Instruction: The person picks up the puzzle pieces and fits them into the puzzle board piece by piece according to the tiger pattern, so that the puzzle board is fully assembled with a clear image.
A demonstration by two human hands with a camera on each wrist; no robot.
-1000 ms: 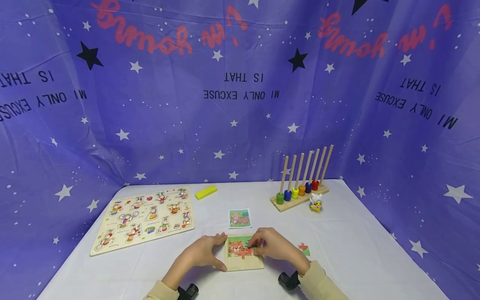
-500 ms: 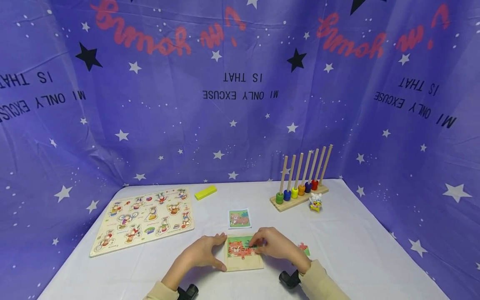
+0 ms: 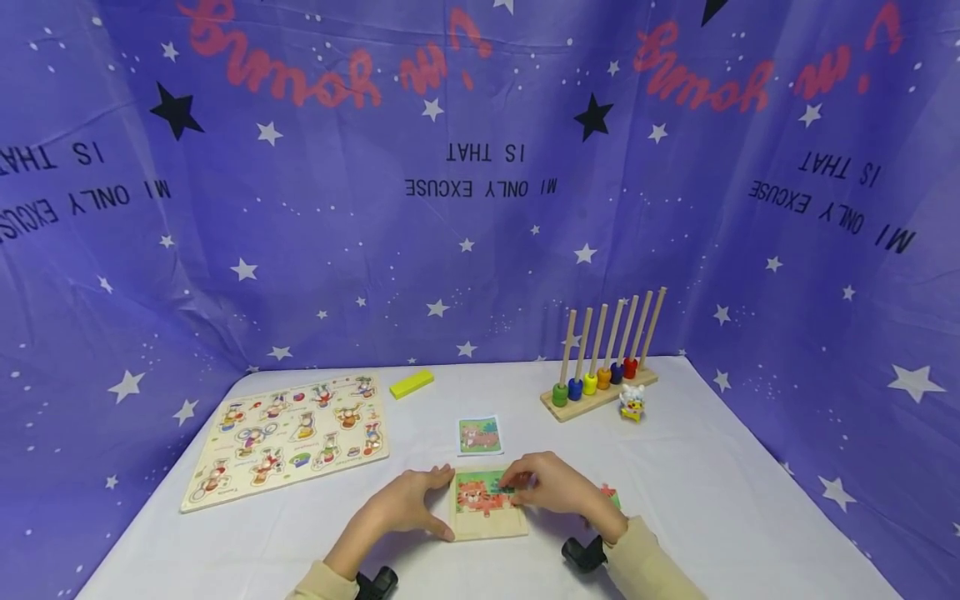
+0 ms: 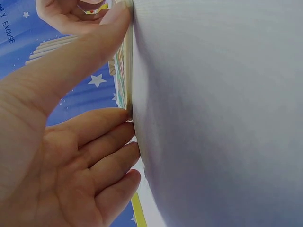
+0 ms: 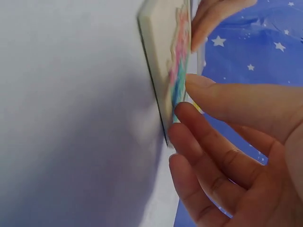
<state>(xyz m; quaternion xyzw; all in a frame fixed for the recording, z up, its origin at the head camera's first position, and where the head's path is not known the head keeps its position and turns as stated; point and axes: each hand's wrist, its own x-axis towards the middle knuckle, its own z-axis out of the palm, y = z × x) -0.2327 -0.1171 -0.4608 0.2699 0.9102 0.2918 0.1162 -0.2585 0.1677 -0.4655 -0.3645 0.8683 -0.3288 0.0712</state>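
A small wooden puzzle tray [image 3: 491, 527] lies on the white table, with joined tiger pieces [image 3: 472, 497] in its far half and bare wood in its near half. My left hand [image 3: 405, 502] spans the tray's left side, thumb at the near corner and fingers against the edge, fairly straight and spread. At the tray's far right, my right hand [image 3: 551, 486] pinches a puzzle piece [image 5: 179, 90] with blue-green and pink on it, between thumb and index finger. The piece is partly hidden by the fingers; whether it sits fully flat I cannot tell.
Beyond the tray lies a picture card [image 3: 480, 436]. A loose red-green puzzle piece [image 3: 611, 495] shows behind my right wrist. A large puzzle board [image 3: 288, 442] is at left, a yellow block [image 3: 412, 384] further back. A peg rack [image 3: 600, 400] and small figurine [image 3: 632, 403] stand back right.
My right hand has shifted very slightly at the tray's far right corner, with its forearm moving right and covering more of the loose piece. My left hand has stayed at the tray's edge.
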